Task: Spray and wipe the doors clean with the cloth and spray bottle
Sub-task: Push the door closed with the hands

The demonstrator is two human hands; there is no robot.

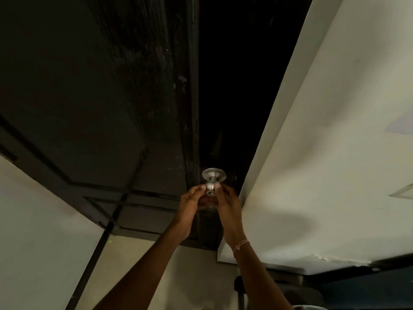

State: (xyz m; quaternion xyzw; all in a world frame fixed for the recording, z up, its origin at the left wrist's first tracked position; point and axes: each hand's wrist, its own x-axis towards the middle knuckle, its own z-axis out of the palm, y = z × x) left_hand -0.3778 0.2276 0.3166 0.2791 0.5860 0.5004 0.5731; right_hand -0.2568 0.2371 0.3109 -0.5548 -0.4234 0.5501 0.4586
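Both hands up at the dark door (138, 104): left hand (190, 205) and right hand (228, 204) pinch the silver doorknob (211, 187) from either side.

My fingers close on a brushed-metal door knob (211, 186) with a dull satin sheen, its round metal backplate (214, 174) likewise. The dark door (134, 86) looks like painted wood, scuffed and streaky. The pale wall (324, 153) is matt, its lower edge chipped.

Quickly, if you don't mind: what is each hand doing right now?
Left hand: fingers closed on the left side of the metal door knob.
Right hand: fingers closed on the knob's right side. No cloth or spray bottle visible.
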